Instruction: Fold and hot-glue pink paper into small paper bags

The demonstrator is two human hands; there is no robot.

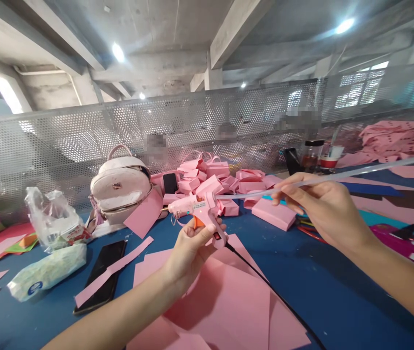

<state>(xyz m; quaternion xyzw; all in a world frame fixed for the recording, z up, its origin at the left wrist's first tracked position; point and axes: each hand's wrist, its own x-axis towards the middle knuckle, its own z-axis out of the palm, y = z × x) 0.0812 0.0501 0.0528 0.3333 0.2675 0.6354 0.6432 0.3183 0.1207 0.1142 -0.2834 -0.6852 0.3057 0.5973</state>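
My left hand (196, 248) is wrapped round the handle of a pink glue gun (201, 210), whose nozzle points left. A long translucent glue stick (323, 179) runs from the back of the gun out to the right edge. The fingers of my right hand (309, 197) pinch this stick a short way behind the gun. A black cord (261, 277) trails from the gun's handle towards the bottom. Below the gun, large pink sheets (229, 296) lie overlapping on the blue table (319, 296).
Folded pink paper pieces (210, 184) are heaped behind the gun. A pale backpack (121, 187), a black phone (107, 277), a tissue pack (48, 270) and a plastic bag (56, 218) stand or lie left. A magenta case (407, 248) sits right; a perforated metal screen (185, 116) crosses the back.
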